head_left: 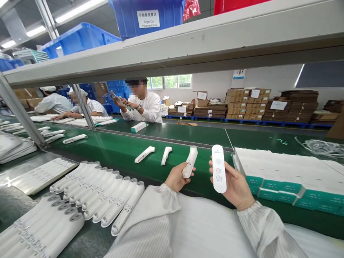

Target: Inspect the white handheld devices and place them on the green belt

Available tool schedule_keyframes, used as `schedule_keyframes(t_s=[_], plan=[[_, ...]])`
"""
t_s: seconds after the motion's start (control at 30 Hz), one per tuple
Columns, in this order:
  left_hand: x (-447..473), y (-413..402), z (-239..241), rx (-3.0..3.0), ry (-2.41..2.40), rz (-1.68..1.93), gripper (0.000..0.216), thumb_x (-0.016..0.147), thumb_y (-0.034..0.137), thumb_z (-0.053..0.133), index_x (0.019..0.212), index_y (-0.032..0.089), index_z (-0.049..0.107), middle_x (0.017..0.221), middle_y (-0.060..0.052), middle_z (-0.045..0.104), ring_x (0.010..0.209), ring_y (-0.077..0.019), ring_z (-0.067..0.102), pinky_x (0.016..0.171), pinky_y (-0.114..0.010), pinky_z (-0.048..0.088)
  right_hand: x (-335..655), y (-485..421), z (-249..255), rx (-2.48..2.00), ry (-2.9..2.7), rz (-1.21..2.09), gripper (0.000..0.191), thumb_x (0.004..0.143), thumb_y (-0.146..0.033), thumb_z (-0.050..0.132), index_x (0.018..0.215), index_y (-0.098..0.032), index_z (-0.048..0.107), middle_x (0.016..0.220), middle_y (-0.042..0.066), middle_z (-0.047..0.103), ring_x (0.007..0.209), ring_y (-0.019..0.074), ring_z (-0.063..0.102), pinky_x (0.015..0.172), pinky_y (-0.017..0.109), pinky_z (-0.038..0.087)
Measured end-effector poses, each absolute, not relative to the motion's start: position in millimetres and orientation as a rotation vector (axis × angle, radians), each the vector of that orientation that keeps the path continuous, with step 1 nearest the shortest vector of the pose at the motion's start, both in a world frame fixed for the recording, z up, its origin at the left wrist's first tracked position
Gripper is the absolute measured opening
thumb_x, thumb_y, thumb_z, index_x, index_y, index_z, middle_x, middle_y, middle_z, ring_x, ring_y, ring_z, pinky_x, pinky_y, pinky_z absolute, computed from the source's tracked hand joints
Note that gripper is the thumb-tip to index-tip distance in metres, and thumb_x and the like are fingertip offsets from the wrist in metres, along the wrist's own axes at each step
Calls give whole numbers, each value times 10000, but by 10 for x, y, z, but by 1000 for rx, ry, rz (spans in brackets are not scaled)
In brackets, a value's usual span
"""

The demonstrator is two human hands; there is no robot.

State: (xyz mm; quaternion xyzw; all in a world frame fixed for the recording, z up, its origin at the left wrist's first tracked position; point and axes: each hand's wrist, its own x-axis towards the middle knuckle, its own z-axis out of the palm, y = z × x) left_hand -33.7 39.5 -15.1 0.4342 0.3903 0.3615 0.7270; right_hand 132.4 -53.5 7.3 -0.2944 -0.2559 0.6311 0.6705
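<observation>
My left hand (175,178) is closed round a white handheld thermometer (190,161), held tilted over the near edge of the green conveyor belt (117,150). My right hand (236,187) grips a second white thermometer (218,168) upright, its button face turned toward me. Two more white thermometers (144,154) (166,155) lie loose on the belt just beyond my left hand. Both my sleeves are white with fine stripes.
Rows of white thermometers (105,192) lie packed side by side at my left. Stacks of white and teal boxes (284,176) stand at my right. Across the belt, people in white sit working. A shelf (213,39) with blue bins runs overhead.
</observation>
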Motion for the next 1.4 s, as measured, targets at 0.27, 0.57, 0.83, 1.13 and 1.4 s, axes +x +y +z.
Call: schedule_keyframes(t_s=[0.27, 0.57, 0.83, 1.13, 1.4], plan=[[-219, 226, -76, 945, 544, 745, 313, 784, 342, 555, 1053, 187, 510, 1067, -97, 589, 821, -149, 591, 531, -193, 387, 1379, -158, -368, -1690, -1089, 586, 605, 673, -437, 615, 1191, -186, 430, 1006, 87, 597, 892, 251, 577, 763, 359, 433], [-210, 157, -38, 1022, 446, 665, 445, 767, 308, 589, 1179, 186, 474, 1160, -148, 559, 904, -201, 599, 591, -230, 453, 1568, -73, -508, -2170, -1373, 270, 466, 729, -417, 492, 1115, -158, 515, 1155, 183, 473, 1073, 347, 469, 776, 427, 411], [-186, 115, -58, 1150, 442, 666, 534, 680, 232, 673, 1165, 208, 450, 1069, -107, 569, 878, -183, 591, 670, -298, 499, 1355, -124, -336, -1486, -1116, 515, 357, 778, -475, 443, 1005, -209, 515, 1075, 95, 544, 914, 228, 554, 768, 366, 431], [-63, 216, -202, 1589, 932, 1099, 311, 789, 427, 515, 1006, 209, 469, 859, -44, 535, 770, -152, 543, 656, -284, 458, 1233, -232, -196, -779, -695, 1344, 258, 691, -352, 638, 915, -225, 623, 859, 3, 664, 795, 182, 608, 657, 286, 472], [-204, 533, -402, 1577, 1289, 1019, 118, 652, 151, 645, 741, 226, 628, 1134, -71, 518, 1286, -297, 194, 1009, -419, 207, 1230, -340, -112, -794, -685, 1465, 283, 753, -362, 525, 948, -190, 636, 1063, 62, 655, 959, 242, 614, 706, 333, 514]])
